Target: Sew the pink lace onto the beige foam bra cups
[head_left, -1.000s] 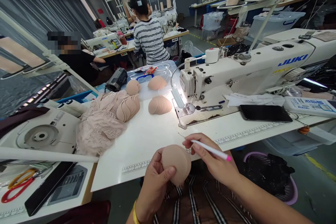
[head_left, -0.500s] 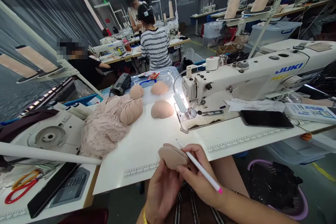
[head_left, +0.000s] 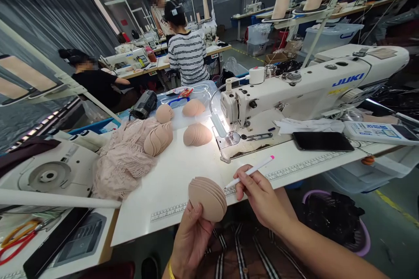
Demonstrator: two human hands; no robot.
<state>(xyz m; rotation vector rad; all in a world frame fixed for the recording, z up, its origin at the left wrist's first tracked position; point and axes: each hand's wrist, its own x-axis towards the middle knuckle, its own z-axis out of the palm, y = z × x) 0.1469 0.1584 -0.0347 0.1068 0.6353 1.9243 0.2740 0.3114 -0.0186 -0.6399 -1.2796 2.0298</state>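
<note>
My left hand [head_left: 193, 231] grips a fanned stack of beige oval bra pads [head_left: 207, 200] just over the table's front edge, thumb on the near face. Off to the right of the stack, my right hand [head_left: 257, 189] pinches a white marker pen [head_left: 252, 171]. The pen's pink end points up and right, and its tip points down toward the pads, a small gap apart. More beige pads lie in piles beyond my hands: one pile [head_left: 197, 134] by the needle plate, another [head_left: 158, 138] against the lace fabric.
A white sewing machine [head_left: 294, 91] stands at the right, thread snips [head_left: 260, 136] on its bed. A black phone [head_left: 322, 141] lies near the front edge. Crumpled beige lace [head_left: 122, 161] fills the left side. Co-workers sit and stand behind. A purple basket [head_left: 362, 244] is on the floor.
My right hand has let go of the pads and moved right, and the pen has swung so its pink end points up. My left hand now holds the stack alone, more fanned out.
</note>
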